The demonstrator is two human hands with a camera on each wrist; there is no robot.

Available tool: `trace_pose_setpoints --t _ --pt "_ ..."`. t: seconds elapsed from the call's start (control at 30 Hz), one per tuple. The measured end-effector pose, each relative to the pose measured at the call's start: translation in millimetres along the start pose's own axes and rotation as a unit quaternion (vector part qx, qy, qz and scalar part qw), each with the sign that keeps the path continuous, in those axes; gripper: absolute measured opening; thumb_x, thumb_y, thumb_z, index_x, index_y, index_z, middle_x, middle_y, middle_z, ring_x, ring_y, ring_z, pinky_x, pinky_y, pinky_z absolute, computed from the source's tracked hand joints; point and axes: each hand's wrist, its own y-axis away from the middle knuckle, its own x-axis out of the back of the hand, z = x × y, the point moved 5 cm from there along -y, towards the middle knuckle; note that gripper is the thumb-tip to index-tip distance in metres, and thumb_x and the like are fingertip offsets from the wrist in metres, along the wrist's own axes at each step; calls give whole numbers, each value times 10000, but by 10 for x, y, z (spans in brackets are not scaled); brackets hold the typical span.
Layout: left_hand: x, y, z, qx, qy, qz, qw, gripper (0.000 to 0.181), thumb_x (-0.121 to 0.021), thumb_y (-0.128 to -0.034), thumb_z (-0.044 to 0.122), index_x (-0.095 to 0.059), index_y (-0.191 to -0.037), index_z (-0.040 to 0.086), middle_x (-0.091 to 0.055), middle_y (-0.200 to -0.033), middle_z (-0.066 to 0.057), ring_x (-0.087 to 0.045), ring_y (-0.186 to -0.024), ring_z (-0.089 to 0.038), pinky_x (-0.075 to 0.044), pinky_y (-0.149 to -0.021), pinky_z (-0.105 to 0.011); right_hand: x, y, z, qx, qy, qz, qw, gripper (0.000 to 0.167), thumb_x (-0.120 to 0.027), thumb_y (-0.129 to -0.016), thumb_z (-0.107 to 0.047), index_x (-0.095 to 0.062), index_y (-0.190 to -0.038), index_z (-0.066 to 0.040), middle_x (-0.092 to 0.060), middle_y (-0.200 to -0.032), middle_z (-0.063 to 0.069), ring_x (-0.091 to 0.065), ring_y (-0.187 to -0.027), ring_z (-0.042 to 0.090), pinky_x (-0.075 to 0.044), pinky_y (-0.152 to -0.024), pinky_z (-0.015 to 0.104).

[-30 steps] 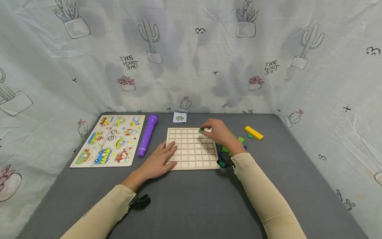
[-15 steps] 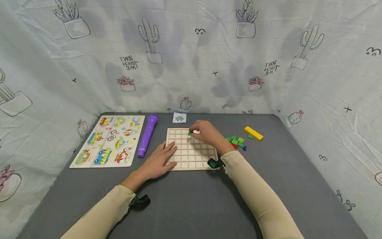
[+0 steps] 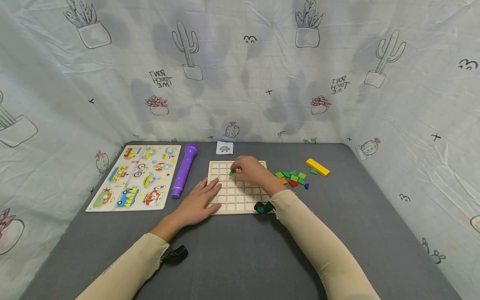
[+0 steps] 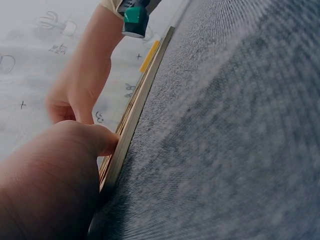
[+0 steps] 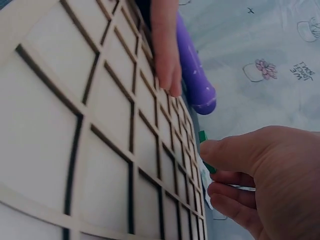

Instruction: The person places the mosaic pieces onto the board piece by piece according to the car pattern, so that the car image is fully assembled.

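Observation:
A wooden grid board [image 3: 240,196] lies flat on the grey table, its squares bare where they show. My left hand [image 3: 198,202] rests with spread fingers on the board's left edge; in the left wrist view its thumb touches the board's side [image 4: 131,120]. Over the upper part of the board, my right hand [image 3: 251,171] pinches a small green piece [image 3: 232,172] between thumb and fingers. The right wrist view shows that green piece [image 5: 207,152] held above the grid [image 5: 105,120].
Several green, orange, red and blue pieces [image 3: 294,178] lie right of the board, near a yellow block [image 3: 317,167]. A purple microphone [image 3: 184,171] and a vehicle picture board [image 3: 135,177] lie at left. A small picture card [image 3: 224,148] sits behind the grid.
My right hand has moved left across the board and slightly nearer, with the green piece in its pinch. More loose pieces show beside the board. My left hand has stayed in place.

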Motion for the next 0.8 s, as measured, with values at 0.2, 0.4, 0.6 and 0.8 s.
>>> trace_pose_setpoints --t 0.2,0.4,0.6,0.8 --pt "-2 -1 4 5 28 -24 10000 733 -614 -1082 421 -417 -1659 14 -288 -1757 -169 -141 -1614 -508 -119 -1316 -606 -90 -23 -10 117 158 -13 9998 196 -766 -1038 -153 -818 -1218 -96 -716 -1157 35 -697 -1038 194 -601 -906 333" --pt "4 -5 2 -7 34 -28 10000 736 -616 -1081 429 -417 -1662 22 -286 -1759 -163 -141 -1616 -501 -125 -1315 -609 -146 -45 -12 164 66 3 9998 179 -780 -1028 -154 -822 -1194 -101 -723 -1133 24 -689 -1015 182 -592 -888 319" --pt "4 13 6 2 35 -68 10000 736 -607 -1086 437 -414 -1664 24 -286 -1758 -167 -138 -1616 -503 -124 -1314 -614 -175 -56 -8 107 93 -95 9999 194 -779 -1029 -174 -822 -1209 -117 -735 -1149 9 -683 -1028 173 -585 -903 331" --pt "18 11 23 -3 44 -40 10000 732 -614 -1083 424 -420 -1659 16 -294 -1753 -175 -148 -1610 -516 -133 -1310 -622 -172 -47 -5 102 114 -134 9998 184 -768 -1034 -168 -830 -1198 -110 -741 -1171 20 -692 -1056 184 -588 -931 344"
